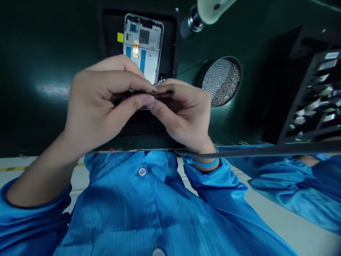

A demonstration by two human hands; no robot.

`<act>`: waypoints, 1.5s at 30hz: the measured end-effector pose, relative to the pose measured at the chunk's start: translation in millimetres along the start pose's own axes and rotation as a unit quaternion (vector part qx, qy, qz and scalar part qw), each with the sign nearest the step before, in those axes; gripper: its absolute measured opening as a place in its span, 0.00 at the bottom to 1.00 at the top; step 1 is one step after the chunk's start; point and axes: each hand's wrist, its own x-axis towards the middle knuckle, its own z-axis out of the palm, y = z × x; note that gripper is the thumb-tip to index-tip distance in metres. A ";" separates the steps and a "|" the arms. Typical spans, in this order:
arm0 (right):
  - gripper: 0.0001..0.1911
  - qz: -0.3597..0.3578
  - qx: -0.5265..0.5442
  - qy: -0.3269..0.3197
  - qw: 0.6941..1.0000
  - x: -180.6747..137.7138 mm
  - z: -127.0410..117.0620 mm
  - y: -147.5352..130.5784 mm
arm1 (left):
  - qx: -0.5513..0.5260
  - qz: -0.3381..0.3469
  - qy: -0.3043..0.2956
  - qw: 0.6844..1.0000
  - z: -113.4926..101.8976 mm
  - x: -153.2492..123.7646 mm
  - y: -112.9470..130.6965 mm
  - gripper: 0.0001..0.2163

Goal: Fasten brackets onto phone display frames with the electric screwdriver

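Observation:
My left hand (106, 99) and my right hand (183, 110) meet above the bench, both closed in a pinch on a thin dark flat part (160, 93) seen edge-on. Left thumb and forefinger grip its left end; the right fingers hold its right end from below. Just beyond the hands a white phone frame (144, 46) lies open-side up in a black fixture (170, 42). A blue band (205, 163) circles my right wrist.
A round dish of small silvery screws (222, 81) sits to the right of the fixture. A power screwdriver's tip (193, 21) hangs at the top. A black compartment tray with shiny parts (317, 96) stands at the right. Another person's blue sleeve (293, 188) reaches in lower right.

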 end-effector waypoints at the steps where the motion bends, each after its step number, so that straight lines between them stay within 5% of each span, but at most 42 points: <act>1: 0.08 0.004 -0.011 0.005 1.000 -0.2 -2.8 -0.3 | 0.047 0.025 -0.026 0.998 -2.0 2.3 -4.6 0.10; 5: 0.06 -0.035 -0.079 -0.037 0.996 -0.2 -17.8 2.6 | 0.111 0.088 -0.101 0.985 -3.0 2.5 -19.9 0.11; 11: 0.08 -0.052 -0.174 -0.128 0.975 4.8 -22.3 16.1 | 0.144 0.077 -0.031 0.986 1.6 -13.8 -38.8 0.09; 17: 0.08 -0.027 -0.221 -0.178 0.958 16.4 -18.5 17.0 | 0.173 0.050 -0.044 0.983 -3.1 -20.1 -53.9 0.14; 28: 0.00 0.034 -0.158 -0.123 0.979 16.4 -12.0 17.9 | 0.160 0.036 -0.048 0.985 -1.1 -15.4 -63.3 0.12; 33: 0.07 0.038 -0.171 -0.088 0.980 6.3 -7.2 21.5 | 0.148 0.034 -0.076 0.985 -2.2 -12.5 -64.5 0.12; 40: 0.07 -0.131 -0.238 -0.036 0.962 -14.7 3.1 35.2 | 0.179 0.019 -0.105 0.978 2.2 -12.2 -51.9 0.16; 45: 0.11 -0.242 -0.374 -0.117 0.887 -28.3 -5.9 27.5 | 0.179 0.023 -0.116 0.977 4.7 -11.7 -61.0 0.14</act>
